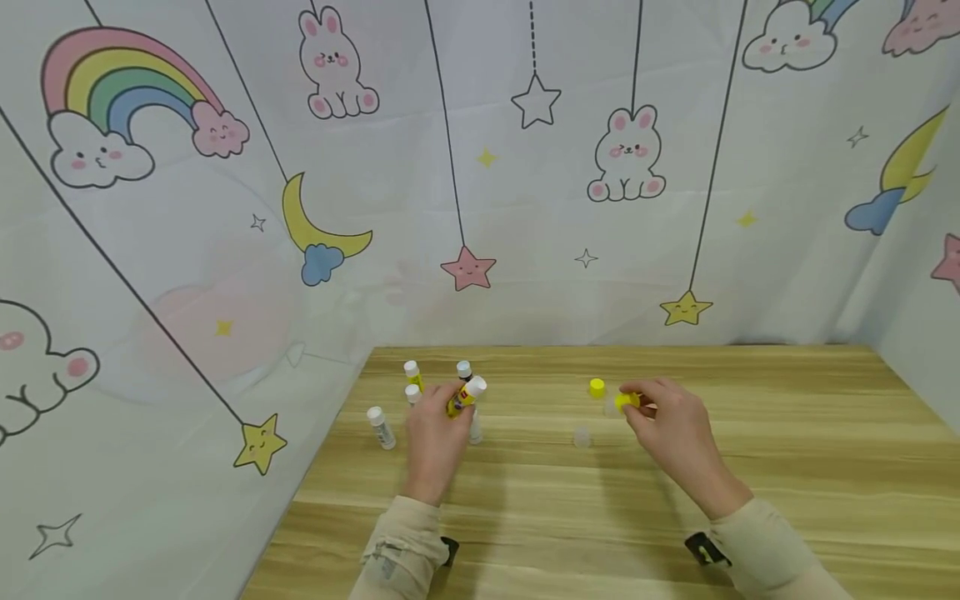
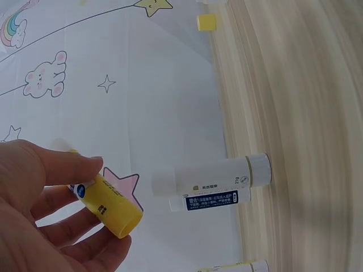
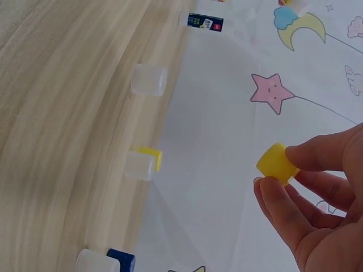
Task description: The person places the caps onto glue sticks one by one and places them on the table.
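My left hand (image 1: 438, 433) grips a yellow glue stick (image 2: 108, 205) with a white end, held tilted above the table. In the left wrist view the thumb and fingers of that hand wrap round its barrel. Over on the right, my right hand (image 1: 675, 429) pinches a small yellow cap (image 3: 278, 164) between thumb and fingertips, raised off the table. Around the left hand stand several upright glue sticks, among them a white one (image 1: 381, 428) and a yellow one (image 1: 413, 376); the left hand partly hides some of them.
Between the hands, a second yellow cap (image 1: 597, 387) and a translucent cap (image 1: 582, 437) stand on the wooden table (image 1: 540, 517). The right wrist view also shows a blue cap (image 3: 123, 260) beside another translucent cap (image 3: 96, 262). A patterned curtain (image 1: 525, 208) hangs behind the table.
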Available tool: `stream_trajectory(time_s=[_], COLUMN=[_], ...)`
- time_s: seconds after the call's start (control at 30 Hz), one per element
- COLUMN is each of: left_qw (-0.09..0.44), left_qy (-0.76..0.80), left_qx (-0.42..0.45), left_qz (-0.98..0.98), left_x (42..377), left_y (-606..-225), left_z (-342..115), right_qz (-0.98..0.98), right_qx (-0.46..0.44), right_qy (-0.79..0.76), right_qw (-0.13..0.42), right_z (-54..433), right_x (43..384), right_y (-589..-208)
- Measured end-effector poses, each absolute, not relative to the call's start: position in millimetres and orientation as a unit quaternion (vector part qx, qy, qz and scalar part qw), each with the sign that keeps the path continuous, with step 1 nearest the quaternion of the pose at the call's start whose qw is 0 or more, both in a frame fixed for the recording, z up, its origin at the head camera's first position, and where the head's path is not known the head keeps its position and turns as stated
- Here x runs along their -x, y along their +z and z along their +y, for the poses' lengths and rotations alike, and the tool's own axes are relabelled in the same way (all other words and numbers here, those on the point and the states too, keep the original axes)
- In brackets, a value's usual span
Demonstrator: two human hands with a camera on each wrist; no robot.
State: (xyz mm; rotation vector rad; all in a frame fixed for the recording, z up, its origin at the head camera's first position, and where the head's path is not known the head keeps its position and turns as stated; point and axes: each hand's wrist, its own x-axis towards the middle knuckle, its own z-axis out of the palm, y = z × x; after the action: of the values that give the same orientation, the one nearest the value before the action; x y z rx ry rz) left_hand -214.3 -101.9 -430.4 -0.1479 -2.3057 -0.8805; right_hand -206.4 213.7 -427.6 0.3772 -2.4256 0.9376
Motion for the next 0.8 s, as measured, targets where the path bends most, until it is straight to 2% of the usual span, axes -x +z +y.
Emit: stream_trajectory(time_s=[0.8], left_qw=[0.334], left_qy=[-0.323], left_qx=[0.102], left_qz=[-0.879], left_x=[212.8], left_y=[-433.0], left_z=[-82.8], right_qz=[-0.868], right_qx=[-0.133], right_qy=[0.416], right_qw=[0.238], right_z=[213.2], right_x=[210.2], right_y=[-417.2])
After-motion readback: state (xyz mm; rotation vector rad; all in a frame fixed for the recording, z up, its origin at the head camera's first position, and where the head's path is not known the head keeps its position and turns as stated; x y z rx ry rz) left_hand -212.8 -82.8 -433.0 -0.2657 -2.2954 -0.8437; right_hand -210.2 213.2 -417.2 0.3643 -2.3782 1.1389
